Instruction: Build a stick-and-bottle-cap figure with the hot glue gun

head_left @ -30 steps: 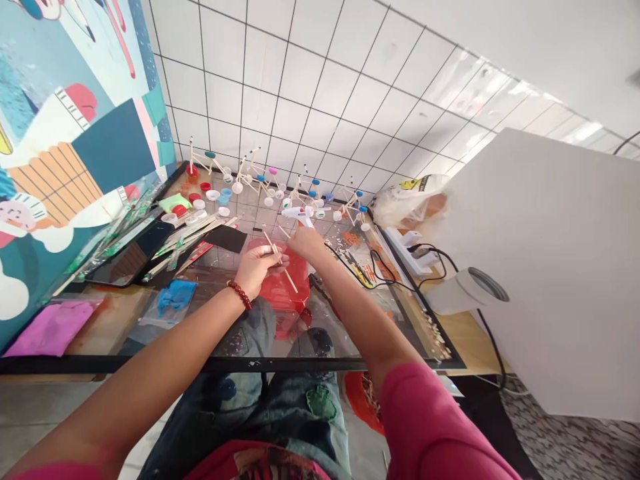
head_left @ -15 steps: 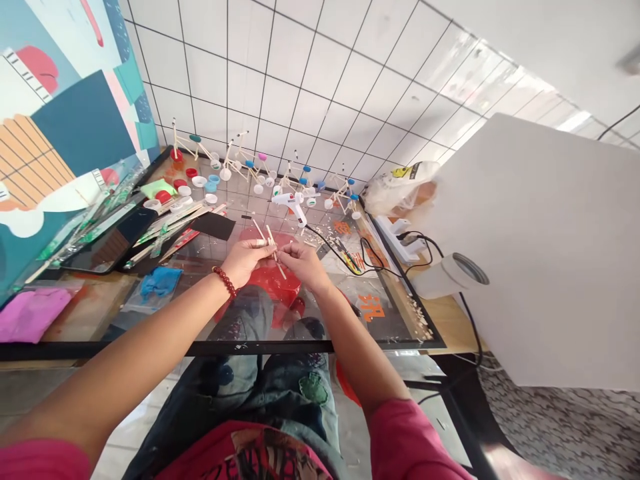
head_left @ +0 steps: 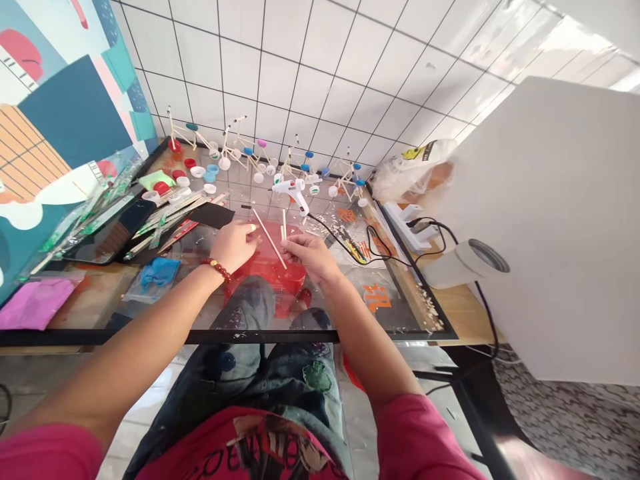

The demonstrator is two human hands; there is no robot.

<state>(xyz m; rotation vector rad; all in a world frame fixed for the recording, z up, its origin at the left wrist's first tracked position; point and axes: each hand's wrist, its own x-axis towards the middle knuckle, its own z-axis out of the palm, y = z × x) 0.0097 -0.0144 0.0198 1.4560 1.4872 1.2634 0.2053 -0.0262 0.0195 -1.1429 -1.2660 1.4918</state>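
My right hand [head_left: 313, 257] pinches short pale wooden sticks [head_left: 284, 223] upright between thumb and fingertips; two ends seem to show. Left of it, a longer wooden stick [head_left: 269, 237] lies slantwise on the glass tabletop, apart from both hands. My left hand [head_left: 236, 247], with a red bead bracelet on the wrist, hovers beside the long stick. Its thumb and fingers are apart and nothing shows in them, though the palm is hidden. Behind the hands rests a white glue gun [head_left: 295, 192], its black cord running right.
Several bicycle-like stick models with bottle-cap wheels [head_left: 249, 157] line the back edge. Loose caps [head_left: 197, 171], a phone [head_left: 117, 233], stick bundles [head_left: 167, 223] and a black card [head_left: 213, 215] fill the left. On the right are a yellow cutter [head_left: 356, 252], a power strip [head_left: 407, 227] and a white cup [head_left: 457, 267].
My hands have moved apart, the left one drawing back to the left. The long stick now lies free on the table, while my right hand keeps hold of the short ones.
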